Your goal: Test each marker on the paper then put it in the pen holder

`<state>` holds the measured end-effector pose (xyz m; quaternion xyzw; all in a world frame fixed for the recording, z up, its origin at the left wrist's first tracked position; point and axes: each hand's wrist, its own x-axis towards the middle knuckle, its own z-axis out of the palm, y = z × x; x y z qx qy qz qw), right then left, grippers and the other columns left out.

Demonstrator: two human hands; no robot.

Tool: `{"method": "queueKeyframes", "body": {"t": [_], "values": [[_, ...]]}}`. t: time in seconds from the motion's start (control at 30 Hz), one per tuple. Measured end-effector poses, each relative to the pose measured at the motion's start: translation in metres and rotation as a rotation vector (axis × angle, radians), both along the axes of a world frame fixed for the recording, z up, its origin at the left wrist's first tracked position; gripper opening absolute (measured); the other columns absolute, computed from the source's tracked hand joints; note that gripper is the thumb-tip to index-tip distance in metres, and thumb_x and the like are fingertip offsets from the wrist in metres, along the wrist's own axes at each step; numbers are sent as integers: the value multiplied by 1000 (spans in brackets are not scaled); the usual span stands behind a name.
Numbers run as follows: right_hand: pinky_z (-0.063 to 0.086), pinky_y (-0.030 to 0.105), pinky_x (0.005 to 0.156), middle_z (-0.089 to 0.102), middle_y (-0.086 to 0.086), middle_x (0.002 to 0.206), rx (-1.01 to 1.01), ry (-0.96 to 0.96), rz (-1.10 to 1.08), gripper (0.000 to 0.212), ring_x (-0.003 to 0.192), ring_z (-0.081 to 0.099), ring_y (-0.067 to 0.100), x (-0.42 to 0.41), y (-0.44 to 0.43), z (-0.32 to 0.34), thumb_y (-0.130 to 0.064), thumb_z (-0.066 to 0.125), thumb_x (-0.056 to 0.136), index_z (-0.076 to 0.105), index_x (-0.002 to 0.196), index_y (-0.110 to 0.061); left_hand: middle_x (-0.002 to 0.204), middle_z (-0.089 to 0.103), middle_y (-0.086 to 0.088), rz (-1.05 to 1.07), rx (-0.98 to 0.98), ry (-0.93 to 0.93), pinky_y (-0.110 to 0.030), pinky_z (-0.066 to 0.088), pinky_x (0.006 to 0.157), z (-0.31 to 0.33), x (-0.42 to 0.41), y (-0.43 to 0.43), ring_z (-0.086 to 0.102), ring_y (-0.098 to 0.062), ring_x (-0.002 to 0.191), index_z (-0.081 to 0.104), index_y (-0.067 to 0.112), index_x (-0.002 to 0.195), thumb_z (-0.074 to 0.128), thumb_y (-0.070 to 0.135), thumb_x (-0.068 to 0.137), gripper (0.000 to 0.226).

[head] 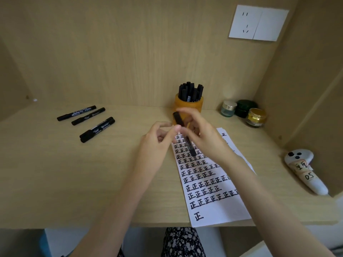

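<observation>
A black marker (191, 148) hangs tilted above the top of the white paper (217, 208), which is covered in rows of black test characters. My left hand (154, 145) pinches the marker's upper part (178, 118) with thumb and fingers. My right hand (207, 143) grips the body just below. Motion blur hides whether the cap is on or off. Right behind the hands stands the orange pen holder (197, 106), with several black markers (190, 91) upright in it. Several more black markers (88, 116) lie loose on the desk at the far left.
Three small jars (245, 108) stand in the back right corner. At the right edge of the desk lies a white controller (304, 171) with taped labels. A wall socket (258, 23) sits high on the back panel. The paper overhangs the desk's front edge (92, 226).
</observation>
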<state>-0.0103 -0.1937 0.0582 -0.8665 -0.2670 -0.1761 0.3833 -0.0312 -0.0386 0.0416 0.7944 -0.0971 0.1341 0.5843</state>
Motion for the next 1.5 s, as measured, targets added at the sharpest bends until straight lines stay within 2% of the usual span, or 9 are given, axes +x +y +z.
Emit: {"method": "queueKeyframes", "body": {"t": [0.13,0.33,0.53,0.63,0.83,1.07,1.27,1.4,1.5], "values": [[51,23,71,56,-1,90,216,-121,-218,47,75,57,11,47,-11,16,-16,56,95,41,138,-25,78,67,8,10,123,128,-42,54,79,-22,8,4,65,-18,77,59,27,96,50,40,90,17],[54,25,76,55,-1,89,420,-252,-355,45,82,61,19,102,-17,31,-14,52,96,36,138,-18,78,66,12,23,189,209,-28,53,77,-50,12,12,60,2,72,61,32,89,51,33,92,10],[50,14,71,57,0,91,385,-267,-382,39,83,62,16,127,-14,28,-11,47,98,38,135,-19,76,67,12,20,205,209,-16,48,70,-59,14,14,58,6,69,61,32,88,51,30,93,11],[53,22,74,57,-1,91,326,-193,-377,38,83,62,15,134,-15,22,-11,49,97,40,133,-20,77,67,11,24,204,202,-17,48,71,-59,15,15,59,4,71,62,30,92,51,30,93,11],[45,18,78,50,11,118,120,-175,-407,23,81,54,12,142,-15,7,-14,56,95,63,116,-8,77,67,11,23,216,186,-20,49,70,-58,15,16,58,2,69,63,29,94,51,29,93,12],[46,25,82,35,14,131,16,-120,-497,44,94,47,13,133,-21,0,-15,51,97,44,140,-15,74,67,12,72,180,177,-17,45,67,-60,19,22,57,4,66,64,28,91,53,27,93,11],[50,33,72,48,1,113,16,-147,-351,30,78,53,12,91,-2,-23,-19,49,98,56,127,-17,84,66,9,198,170,120,-15,43,69,-59,29,53,59,-3,79,65,24,93,55,15,90,13],[44,15,68,62,-8,105,21,78,-208,19,75,54,4,58,16,-48,-17,51,97,65,109,-20,96,59,5,332,357,72,-28,47,84,-59,40,87,55,-12,91,61,23,103,54,16,91,16],[47,31,66,66,-5,92,111,223,-147,22,71,57,18,42,28,-58,-16,51,96,65,103,-32,114,58,-1,456,507,6,-37,40,100,-57,47,111,49,-22,113,61,19,110,57,11,88,24]]}}
